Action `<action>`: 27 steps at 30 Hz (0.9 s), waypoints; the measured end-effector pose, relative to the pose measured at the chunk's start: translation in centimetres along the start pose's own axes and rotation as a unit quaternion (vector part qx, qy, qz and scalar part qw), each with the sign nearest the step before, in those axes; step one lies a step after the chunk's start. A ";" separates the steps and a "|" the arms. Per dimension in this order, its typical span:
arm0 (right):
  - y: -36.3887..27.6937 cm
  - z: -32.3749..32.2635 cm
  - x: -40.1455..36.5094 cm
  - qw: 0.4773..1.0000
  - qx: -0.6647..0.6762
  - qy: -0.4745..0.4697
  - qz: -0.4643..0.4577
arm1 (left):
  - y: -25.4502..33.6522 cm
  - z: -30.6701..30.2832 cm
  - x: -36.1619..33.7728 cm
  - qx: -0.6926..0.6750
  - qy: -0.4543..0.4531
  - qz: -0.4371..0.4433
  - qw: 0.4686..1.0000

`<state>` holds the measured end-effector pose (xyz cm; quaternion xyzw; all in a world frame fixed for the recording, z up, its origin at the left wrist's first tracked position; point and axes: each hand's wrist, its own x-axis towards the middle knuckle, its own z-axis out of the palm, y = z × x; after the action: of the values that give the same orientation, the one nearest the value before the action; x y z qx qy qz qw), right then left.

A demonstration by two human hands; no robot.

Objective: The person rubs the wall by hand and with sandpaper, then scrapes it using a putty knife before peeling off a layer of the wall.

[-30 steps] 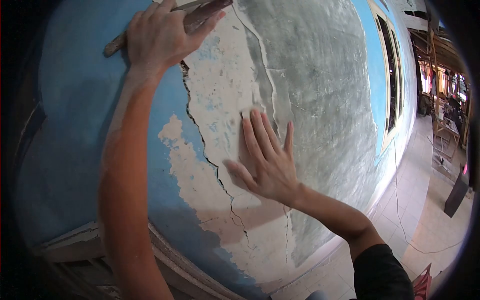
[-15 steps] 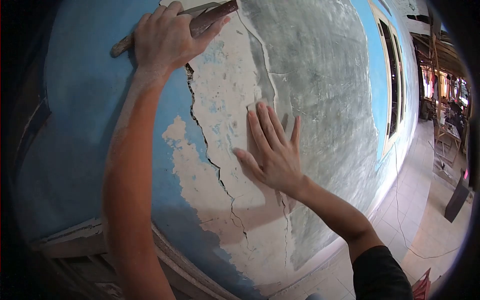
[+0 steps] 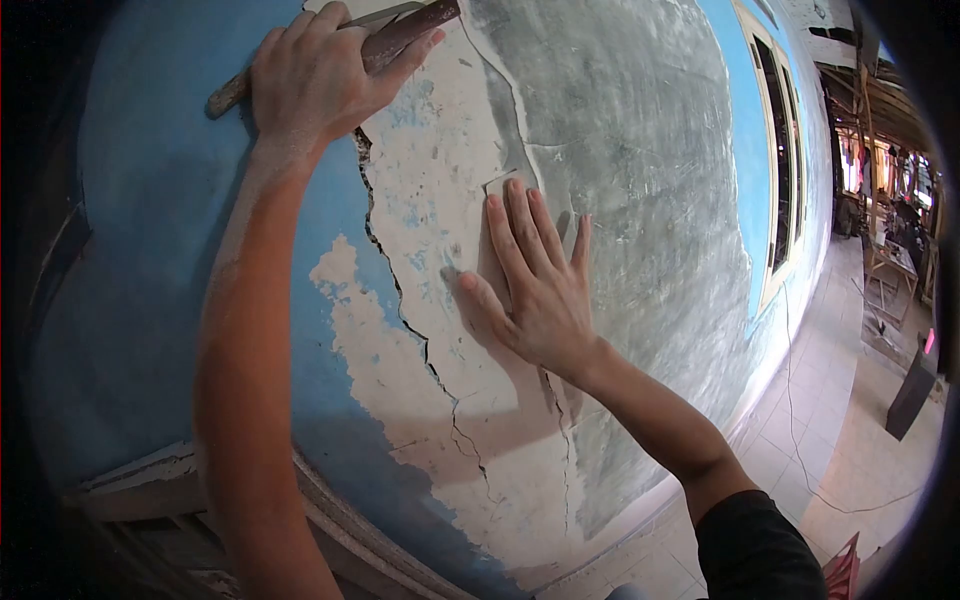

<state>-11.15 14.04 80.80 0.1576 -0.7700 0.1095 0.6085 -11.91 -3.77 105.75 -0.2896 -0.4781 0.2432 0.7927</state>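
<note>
At the upper left, my left hand (image 3: 310,80) is wrapped round a tool with a wooden handle (image 3: 228,95) and a dark, reddish-brown part (image 3: 410,35) near the wall. My right hand (image 3: 543,290) presses flat on the wall with its fingers spread, over a thin pale sheet (image 3: 500,184) whose corner shows above the fingertips. Between the hands, a jagged crack (image 3: 385,250) runs down the bare whitish patch (image 3: 430,200) of the blue wall (image 3: 160,250). Grey plaster (image 3: 640,200) covers the wall to the right, and a finer crack passes beneath my right hand.
A window frame (image 3: 778,170) is set in the wall at the right. A wooden ledge (image 3: 150,495) juts out at the lower left. On the tiled floor (image 3: 800,410) lies a thin cable, with a dark upright block (image 3: 910,392) beyond it.
The wall and both arms appear shifted slightly left in view. My right hand is a little higher on the wall, the pale sheet with it. My left hand still holds the tool.
</note>
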 end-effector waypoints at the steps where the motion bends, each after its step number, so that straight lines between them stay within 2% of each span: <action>1: -0.1 0.1 0.0 1.000 0.011 0.003 0.003 | -0.1 0.2 -0.2 -0.003 -0.002 -0.002 1.000; 4: -0.6 0.5 -3.5 0.999 0.046 -0.022 -0.001 | -0.1 0.0 0.0 -0.009 -0.001 -0.011 1.000; 8: 0.2 0.4 -1.3 1.000 0.001 -0.022 -0.004 | 0.0 -0.4 0.3 0.023 0.019 0.014 0.999; 11: 0.0 -0.1 1.6 1.000 0.006 -0.010 -0.002 | 0.2 -0.1 0.2 -0.009 0.004 -0.002 1.000; 14: -0.9 -0.2 -1.0 0.998 0.051 -0.023 -0.021 | 0.0 0.0 0.2 -0.019 0.041 0.024 0.999; 17: -0.8 0.4 -1.7 0.997 0.051 -0.024 -0.047 | 0.3 -0.2 0.1 0.016 0.003 -0.001 1.000; 20: -0.3 0.1 1.6 0.998 0.035 -0.009 -0.051 | 0.3 0.2 0.1 -0.010 -0.025 -0.054 0.998; 22: -0.3 -0.4 4.1 0.998 -0.018 0.011 -0.052 | 0.5 0.3 0.2 -0.016 0.004 -0.039 0.999; 25: -0.8 -0.6 3.7 0.999 0.037 0.010 -0.035 | 0.7 -0.1 0.3 -0.011 0.023 -0.030 0.999; 27: -0.9 0.3 1.8 0.996 0.032 0.025 -0.076 | 0.6 -0.3 0.3 0.001 0.025 -0.034 0.999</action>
<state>-11.46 12.88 82.44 0.2319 -0.7365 0.0912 0.6289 -11.61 -3.18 105.45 -0.2783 -0.4671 0.2093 0.8127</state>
